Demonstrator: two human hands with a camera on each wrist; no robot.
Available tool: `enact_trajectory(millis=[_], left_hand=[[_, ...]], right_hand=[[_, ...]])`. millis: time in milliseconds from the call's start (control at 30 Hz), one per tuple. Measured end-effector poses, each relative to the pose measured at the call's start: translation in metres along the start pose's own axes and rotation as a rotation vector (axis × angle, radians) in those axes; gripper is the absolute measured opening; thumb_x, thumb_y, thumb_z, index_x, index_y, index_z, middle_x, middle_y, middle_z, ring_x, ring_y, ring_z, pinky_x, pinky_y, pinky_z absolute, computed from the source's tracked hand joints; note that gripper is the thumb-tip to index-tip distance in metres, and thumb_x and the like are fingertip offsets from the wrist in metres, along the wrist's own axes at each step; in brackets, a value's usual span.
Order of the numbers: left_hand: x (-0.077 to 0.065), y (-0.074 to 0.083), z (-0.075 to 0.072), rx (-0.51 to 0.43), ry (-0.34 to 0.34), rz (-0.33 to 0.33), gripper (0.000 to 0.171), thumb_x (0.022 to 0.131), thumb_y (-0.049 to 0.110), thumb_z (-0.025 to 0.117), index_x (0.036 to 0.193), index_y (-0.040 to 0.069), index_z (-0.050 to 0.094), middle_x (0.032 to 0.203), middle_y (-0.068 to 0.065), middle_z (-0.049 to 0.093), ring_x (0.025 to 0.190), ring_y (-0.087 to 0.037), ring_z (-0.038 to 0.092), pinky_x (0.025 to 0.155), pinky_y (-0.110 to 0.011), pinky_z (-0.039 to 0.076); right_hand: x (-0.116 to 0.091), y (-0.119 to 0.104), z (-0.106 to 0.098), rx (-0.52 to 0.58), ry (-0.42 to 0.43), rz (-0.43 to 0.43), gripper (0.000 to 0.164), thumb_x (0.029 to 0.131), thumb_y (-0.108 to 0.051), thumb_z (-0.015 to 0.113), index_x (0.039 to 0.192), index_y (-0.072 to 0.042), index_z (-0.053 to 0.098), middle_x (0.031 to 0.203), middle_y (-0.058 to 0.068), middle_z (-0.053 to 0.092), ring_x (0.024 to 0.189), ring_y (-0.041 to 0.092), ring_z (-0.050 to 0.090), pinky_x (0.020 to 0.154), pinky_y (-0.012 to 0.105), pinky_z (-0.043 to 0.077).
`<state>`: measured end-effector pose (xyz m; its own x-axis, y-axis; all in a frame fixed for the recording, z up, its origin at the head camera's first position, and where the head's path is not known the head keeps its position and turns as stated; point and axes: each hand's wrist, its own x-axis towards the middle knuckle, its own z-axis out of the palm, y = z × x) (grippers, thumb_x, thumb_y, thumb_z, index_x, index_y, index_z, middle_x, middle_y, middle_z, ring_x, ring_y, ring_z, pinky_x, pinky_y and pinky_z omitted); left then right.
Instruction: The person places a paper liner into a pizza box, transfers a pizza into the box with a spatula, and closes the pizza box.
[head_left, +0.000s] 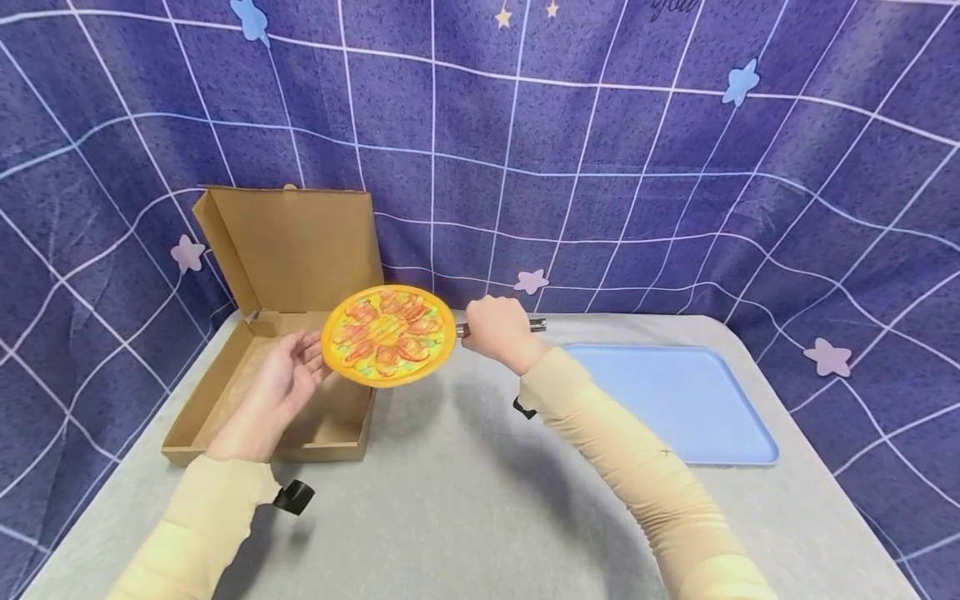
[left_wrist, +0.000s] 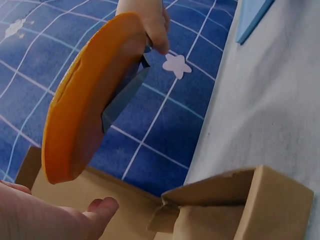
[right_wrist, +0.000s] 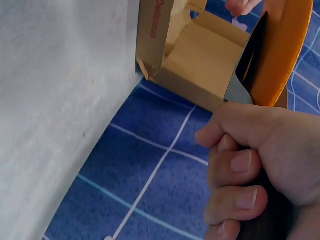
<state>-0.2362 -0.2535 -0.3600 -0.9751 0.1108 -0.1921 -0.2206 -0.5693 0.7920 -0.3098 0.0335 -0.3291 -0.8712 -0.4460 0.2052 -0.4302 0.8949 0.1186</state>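
A toy-like pizza with an orange crust is held up above the table, near the open cardboard pizza box. Beneath it lies the grey blade of a pizza server, which carries it. My right hand grips the server's black handle, fingers curled round it. At the pizza's left edge is my left hand, palm up with loosely bent fingers, holding nothing. In the left wrist view a gap shows between that hand and the crust. The head view hides the blade under the pizza.
The box's lid stands raised at the back. A light blue tray lies on the right of the grey table, partly behind the right forearm. A purple patterned curtain hangs behind and at both sides.
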Motion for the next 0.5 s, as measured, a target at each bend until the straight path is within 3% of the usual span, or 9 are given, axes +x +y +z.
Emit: enact_trajectory(millis=[300, 500], left_hand=[[-0.005, 0.001, -0.017, -0.038, 0.007, 0.002, 0.030, 0.103, 0.031, 0.027, 0.120, 0.007, 0.033, 0.108, -0.001, 0.050, 0.099, -0.010, 0.053, 0.086, -0.022, 0.046], [-0.006, 0.003, -0.036, -0.114, -0.017, 0.025, 0.029, 0.104, 0.029, 0.027, 0.117, 0.006, 0.040, 0.105, -0.004, 0.055, 0.099, -0.012, 0.056, 0.086, -0.024, 0.047]], right_hand=[[0.007, -0.020, 0.018, 0.009, -0.062, -0.009, 0.022, 0.076, -0.031, 0.067, 0.061, -0.018, 0.057, 0.064, 0.001, 0.057, 0.057, 0.022, 0.057, 0.055, 0.040, 0.052], [0.009, -0.035, 0.025, -0.005, -0.021, -0.048, 0.020, 0.075, -0.030, 0.068, 0.062, -0.018, 0.059, 0.064, 0.001, 0.061, 0.059, 0.022, 0.061, 0.053, 0.039, 0.053]])
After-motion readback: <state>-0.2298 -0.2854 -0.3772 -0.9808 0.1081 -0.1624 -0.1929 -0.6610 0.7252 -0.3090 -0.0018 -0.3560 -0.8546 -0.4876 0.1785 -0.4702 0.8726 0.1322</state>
